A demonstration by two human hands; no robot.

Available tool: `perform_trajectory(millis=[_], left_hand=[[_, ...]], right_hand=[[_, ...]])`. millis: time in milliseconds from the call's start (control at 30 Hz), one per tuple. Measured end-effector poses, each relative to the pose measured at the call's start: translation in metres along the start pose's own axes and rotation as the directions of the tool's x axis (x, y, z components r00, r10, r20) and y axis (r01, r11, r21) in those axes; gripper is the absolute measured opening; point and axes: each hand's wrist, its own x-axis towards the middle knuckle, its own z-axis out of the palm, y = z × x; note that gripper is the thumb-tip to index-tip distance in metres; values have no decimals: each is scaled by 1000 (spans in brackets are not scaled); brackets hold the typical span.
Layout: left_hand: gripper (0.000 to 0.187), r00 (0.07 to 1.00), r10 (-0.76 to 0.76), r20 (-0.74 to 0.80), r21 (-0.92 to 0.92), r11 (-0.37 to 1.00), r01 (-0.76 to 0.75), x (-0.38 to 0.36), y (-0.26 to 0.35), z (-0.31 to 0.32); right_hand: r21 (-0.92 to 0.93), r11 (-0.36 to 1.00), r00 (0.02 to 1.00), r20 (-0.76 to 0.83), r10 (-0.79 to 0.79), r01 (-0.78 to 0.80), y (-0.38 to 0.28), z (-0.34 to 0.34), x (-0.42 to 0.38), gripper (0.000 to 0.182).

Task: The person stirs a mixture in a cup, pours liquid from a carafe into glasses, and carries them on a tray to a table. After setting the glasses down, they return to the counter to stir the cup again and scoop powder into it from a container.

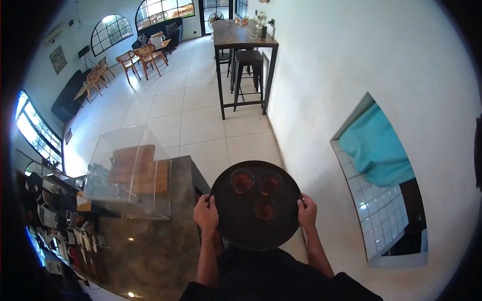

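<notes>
A round dark tray (pixel 241 232) is held out in front of my body. My left hand (pixel 206 214) grips its left rim, thumb on top, and my right hand (pixel 307 211) grips the right rim the same way. Three clear glasses with reddish-amber drink stand on the tray: one glass (pixel 242 181) at the back left, another glass (pixel 270 184) at the back right, and a third glass (pixel 264 207) nearer to me. The fingers under the tray are hidden.
A dark counter (pixel 150 251) runs along my left, bearing a clear acrylic case (pixel 130 175) with wooden boards inside. Ahead stands a high table (pixel 243 34) with stools (pixel 248 59) and glassware on it. A white wall with a curtained opening (pixel 376 145) borders my right. Wooden chairs (pixel 145 54) stand farther off.
</notes>
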Motion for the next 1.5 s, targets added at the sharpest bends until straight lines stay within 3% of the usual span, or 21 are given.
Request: perform_trajectory(millis=[100,200,233,300,433,533,633,833,900,967,1200,1300,1400,1467,1500], left_hand=[[26,999,23,-23,57,998,-22,68,14,18],[25,998,47,-32,56,997,-45,117,34,24],[25,1000,-12,1,43,999,12,135,47,23],[25,999,-51,17,34,998,50,176,62,34],[25,982,99,-162,112,990,-82,251,62,71],[24,993,-85,-84,62,994,90,315,70,95],[24,987,-133,-91,48,989,138,376,78,118],[26,959,-78,-273,55,994,97,488,110,146],[26,951,-170,-258,17,983,180,527,116,144],[24,939,-138,-316,-6,990,143,569,112,151],[20,947,-159,-278,-167,979,115,741,106,161],[20,958,-126,-260,-165,983,84,817,108,159],[20,976,-70,-207,-180,983,33,903,123,162],[20,990,-36,-138,-165,986,13,955,129,168],[20,994,-36,-107,-193,981,15,982,132,176]], right_hand=[[81,996,998,52,33,-37,-15,32,58,32],[43,991,988,102,118,-123,-56,50,112,33],[18,987,978,136,156,-160,-64,59,130,34],[70,990,989,94,115,-122,-66,86,166,34],[123,990,995,83,61,-71,-85,134,241,33],[101,993,990,131,43,-56,-99,173,309,31],[198,980,992,124,-33,8,-108,217,377,30],[177,983,961,264,-88,41,-157,303,520,29],[232,969,956,254,-150,91,-168,337,557,29],[322,941,942,275,-195,101,-179,373,594,29],[409,912,931,335,-145,-5,-219,512,696,29],[340,938,958,241,-157,69,-243,558,726,30],[421,905,970,183,-157,67,-270,595,769,31],[201,979,982,170,-78,43,-297,604,790,33],[202,979,987,151,-52,21,-308,611,798,33]])
